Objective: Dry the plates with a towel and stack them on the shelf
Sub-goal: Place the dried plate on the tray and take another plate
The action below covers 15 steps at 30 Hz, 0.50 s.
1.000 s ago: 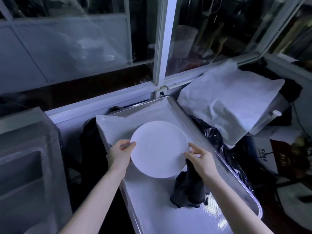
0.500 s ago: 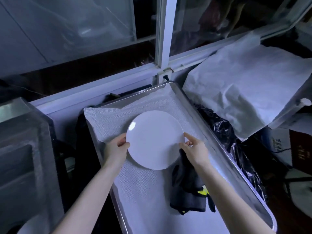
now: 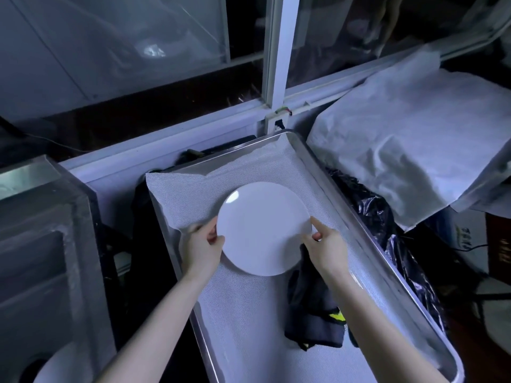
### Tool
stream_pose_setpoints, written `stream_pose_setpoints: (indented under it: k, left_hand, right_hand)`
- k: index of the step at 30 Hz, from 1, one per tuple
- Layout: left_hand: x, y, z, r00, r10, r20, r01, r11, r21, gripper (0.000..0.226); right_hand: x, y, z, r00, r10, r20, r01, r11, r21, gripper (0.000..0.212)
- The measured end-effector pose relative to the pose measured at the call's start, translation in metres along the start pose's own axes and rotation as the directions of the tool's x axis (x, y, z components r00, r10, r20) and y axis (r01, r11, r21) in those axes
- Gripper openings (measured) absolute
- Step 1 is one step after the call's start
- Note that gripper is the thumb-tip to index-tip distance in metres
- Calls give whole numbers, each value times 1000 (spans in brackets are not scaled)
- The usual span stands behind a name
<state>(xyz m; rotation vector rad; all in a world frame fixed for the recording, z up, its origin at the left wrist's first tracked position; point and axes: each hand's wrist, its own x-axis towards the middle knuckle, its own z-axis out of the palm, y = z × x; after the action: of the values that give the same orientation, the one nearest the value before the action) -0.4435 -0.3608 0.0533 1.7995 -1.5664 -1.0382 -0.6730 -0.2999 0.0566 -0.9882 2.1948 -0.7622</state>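
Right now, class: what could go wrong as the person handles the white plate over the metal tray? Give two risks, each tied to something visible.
1. The left hand and right hand hold the plate only by opposite edges; if it is damp, it could slip onto the tray.
2. The dark towel lies bunched by the plate's lower right edge; set down there, the plate might sit tilted.

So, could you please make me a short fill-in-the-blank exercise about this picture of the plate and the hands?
The left hand and the right hand hold a plate whose colour is ____.
The plate's shape is ____.
The dark towel is over the tray, beneath the ____ hand.
The number of plates in view is ____.
Missing words: white; round; right; one.
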Motion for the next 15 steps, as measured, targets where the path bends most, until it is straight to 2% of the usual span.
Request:
stream_pose_setpoints:
  k: [3,6,11,15]
  left_hand:
    - [-5,2,-6,999,-30,40,30,1000,0,48]
    - [-13,-2,-19,999,-23,23,25,997,-69,44]
    - [-39,-22,-69,999,2,-49,-11,985,-175,31]
    - [-67,-53,-127,989,-21,-148,-18,966,-256,30]
  right_hand:
    - [-12,-7,1,996,24,-89,-28,999,-44,38]
    - [-37,-22,6,987,-69,-144,58,995,-78,41]
    - [-97,-70,23,949,-314,13,314,949,17,22]
    - [-152,-122,57,868,-477,135,473,879,66,17]
